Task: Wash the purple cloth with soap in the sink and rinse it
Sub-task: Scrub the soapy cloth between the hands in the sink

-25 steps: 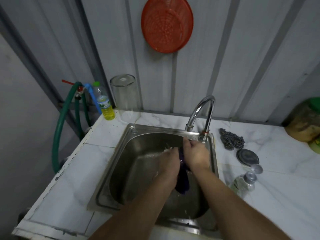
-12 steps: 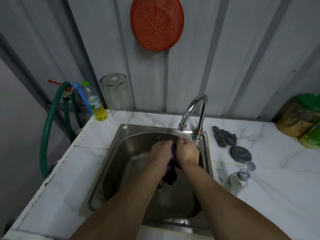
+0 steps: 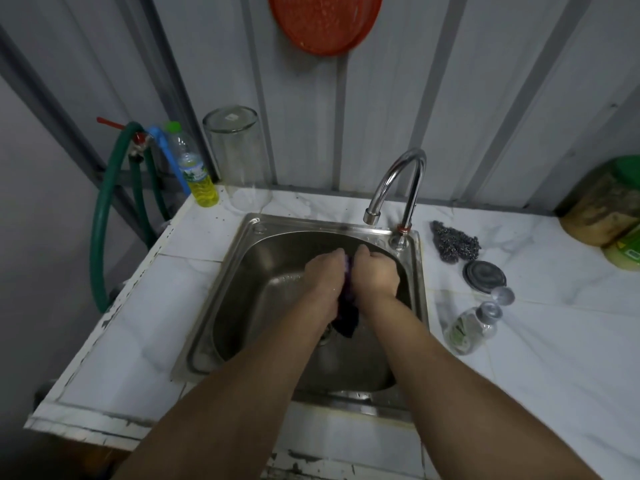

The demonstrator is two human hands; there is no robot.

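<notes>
The purple cloth [image 3: 347,318] is squeezed between my two hands over the steel sink [image 3: 242,306]; most of it is hidden, and a dark wet end hangs down below my wrists. My left hand [image 3: 323,273] and my right hand [image 3: 375,273] are both clenched on it, knuckles facing each other. The chrome tap [image 3: 398,183] curves over the sink's back right; its spout ends just above and behind my right hand. I see no stream of water from it.
A bottle of yellow liquid [image 3: 195,174] and an upturned glass jar [image 3: 239,157] stand at the back left. Right of the sink lie a steel scourer [image 3: 455,242], a round lid [image 3: 484,276], and a small clear bottle [image 3: 472,329]. A green hose [image 3: 104,216] hangs left.
My hands have stayed clenched on the cloth and shifted slightly while wringing or rubbing it. The view has dropped and moved closer to the sink.
</notes>
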